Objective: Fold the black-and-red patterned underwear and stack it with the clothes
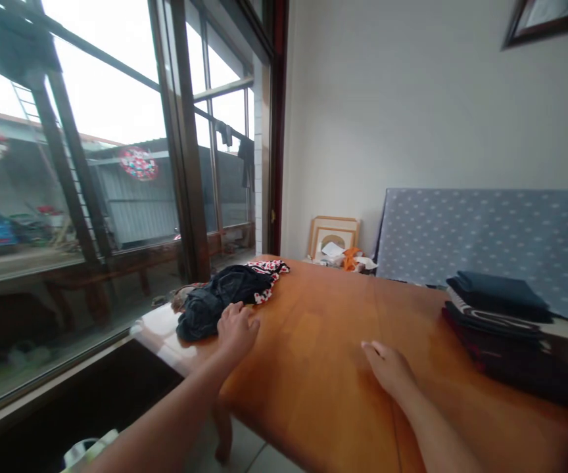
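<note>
My left hand [237, 332] rests on the wooden table, its fingers lying against the edge of a crumpled dark denim garment [219, 305]. A red-and-white patterned cloth [267, 279] sticks out from under the far side of the denim. My right hand [387, 368] lies palm down on the orange-brown wooden table [313, 394], holding nothing. Well to its right stands a stack of folded dark clothes [496, 315], out of reach of my fingers.
The table's left end meets a large window [180, 131] with a white sill [158, 335]. Wooden picture frames [334, 236] and an orange item [350, 259] stand at the far edge. A grey-blue dotted mattress [486, 249] leans against the wall.
</note>
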A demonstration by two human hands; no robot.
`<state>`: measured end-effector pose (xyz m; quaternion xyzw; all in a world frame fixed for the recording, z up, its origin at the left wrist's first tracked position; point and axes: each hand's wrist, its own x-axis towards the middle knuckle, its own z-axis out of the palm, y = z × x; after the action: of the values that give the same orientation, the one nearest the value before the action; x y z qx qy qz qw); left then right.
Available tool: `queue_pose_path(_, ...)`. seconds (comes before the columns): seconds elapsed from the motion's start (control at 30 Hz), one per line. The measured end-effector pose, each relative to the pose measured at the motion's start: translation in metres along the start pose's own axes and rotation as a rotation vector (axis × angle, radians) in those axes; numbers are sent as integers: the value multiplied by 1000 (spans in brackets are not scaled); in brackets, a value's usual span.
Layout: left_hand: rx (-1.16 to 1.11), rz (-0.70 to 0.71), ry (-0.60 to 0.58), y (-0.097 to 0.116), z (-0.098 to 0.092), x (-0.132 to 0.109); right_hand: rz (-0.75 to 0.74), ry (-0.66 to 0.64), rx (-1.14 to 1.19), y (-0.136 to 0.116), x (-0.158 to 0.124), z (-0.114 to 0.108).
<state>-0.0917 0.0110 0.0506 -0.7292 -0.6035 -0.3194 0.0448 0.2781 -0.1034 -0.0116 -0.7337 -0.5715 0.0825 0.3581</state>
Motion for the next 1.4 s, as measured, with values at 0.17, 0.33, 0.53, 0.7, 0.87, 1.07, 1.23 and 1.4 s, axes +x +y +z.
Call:
queue_pose_path(0.17, 224, -195, 24, -43, -9, 17, 20, 29, 5, -8, -5, -2)
queue_pose_path(0.33, 212, -273, -122, -87, 10, 35, 47, 48, 5, -20, -5, -7)
queue_pose_path(0.53, 249, -269, -290, -106, 27, 44, 61, 45, -29, -18, -4, -9)
queue_pose_path(0.7, -1, -17, -223, -59, 27, 18, 71, 29, -40, -17, -3, -10)
queue_pose_path(0.87, -371, 291, -220, 31, 35, -38, 77, 6, -40, -16, -3, -10)
queue_pose_path(1.07, -668, 478, -467, 127, 15, -102, 56, -30, -25, -13, -4, -8)
queue_pose_path(1.23, -834, 633, -687, 170, -4, -135, 73, -13, -1, -11, -4, -8)
queue_pose_path(1.4, -989, 590, -775, 177, -10, -144, 56, -26, 92, -23, -10, -13)
